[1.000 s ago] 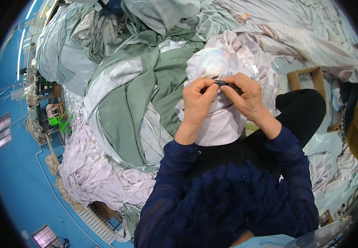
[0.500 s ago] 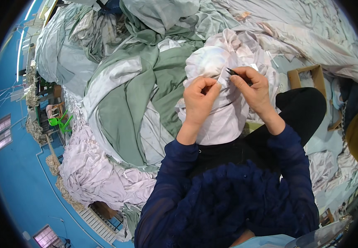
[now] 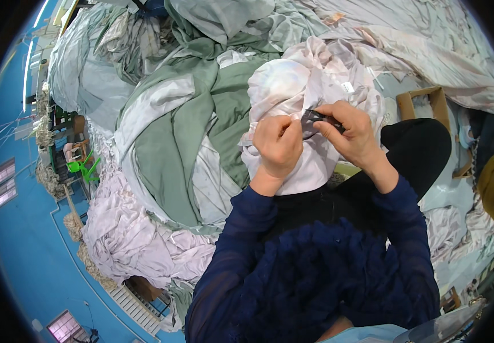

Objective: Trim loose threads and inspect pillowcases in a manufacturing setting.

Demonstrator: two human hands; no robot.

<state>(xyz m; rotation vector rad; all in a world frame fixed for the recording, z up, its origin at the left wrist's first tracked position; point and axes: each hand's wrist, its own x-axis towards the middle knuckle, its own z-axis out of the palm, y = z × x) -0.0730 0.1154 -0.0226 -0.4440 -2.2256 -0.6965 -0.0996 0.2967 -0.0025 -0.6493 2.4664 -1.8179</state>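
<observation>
Pale pinkish-white fabric [image 3: 287, 86] lies bunched over my lap, with a small white label [image 3: 347, 87] on its right part. My left hand [image 3: 278, 143] is closed in a pinch on this fabric. In my right hand [image 3: 352, 132] sits a small black pair of thread snips [image 3: 322, 119], fingers wrapped round it. The snips' tips point left, close beside my left fingertips. Whether the blades touch the cloth or a thread is too small to tell.
Green and white fabric [image 3: 167, 154] is heaped to the left, with a pinkish pile [image 3: 138, 240] nearer. A cardboard box [image 3: 424, 106] stands right, past my bent knee [image 3: 424, 143]. A green chair [image 3: 84, 167] is on the blue floor [image 3: 27, 228] far left.
Both hands have come slightly lower toward me. The snips have turned from pointing up and left to pointing more directly left, nearer my left fingertips.
</observation>
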